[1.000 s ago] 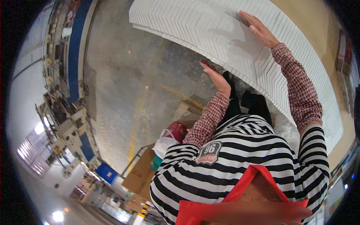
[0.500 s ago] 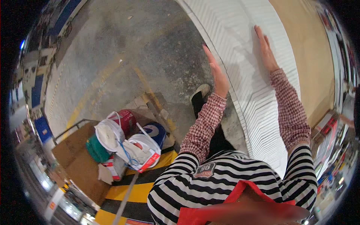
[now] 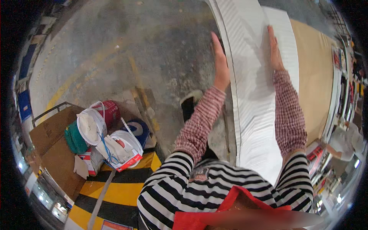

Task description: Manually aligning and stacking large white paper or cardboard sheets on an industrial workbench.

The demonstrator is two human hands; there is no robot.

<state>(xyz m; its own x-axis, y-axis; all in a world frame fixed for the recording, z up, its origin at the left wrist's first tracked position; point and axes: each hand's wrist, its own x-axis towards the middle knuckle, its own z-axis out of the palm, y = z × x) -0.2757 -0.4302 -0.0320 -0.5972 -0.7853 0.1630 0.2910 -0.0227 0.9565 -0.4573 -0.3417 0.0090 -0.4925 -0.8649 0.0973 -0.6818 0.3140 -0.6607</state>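
Note:
A tall white stack (image 3: 249,96) of what look like thin sheets, with fine ripples along its surface, runs from my body toward the far edge of the view. Along its left edge my left hand (image 3: 220,63) is held upright and flat, fingers stretched, touching or very near the side. My right hand (image 3: 274,51) lies flat, fingers straight and together, along the right part of the white material. Neither hand grips anything. A wider white layer (image 3: 285,34) shows to the right of my right hand.
A brown board (image 3: 314,73) extends right of the white stack. At the lower left, a brown carton (image 3: 53,142), white buckets (image 3: 91,124), a red bucket (image 3: 110,112) and a teal bundle (image 3: 76,137) sit by a yellow-black striped surface (image 3: 119,189). Another person (image 3: 343,142) is at the far right.
My hands have come slightly closer together, with the white material between them looking narrower and straighter. The view has shifted, and a person now shows at the right.

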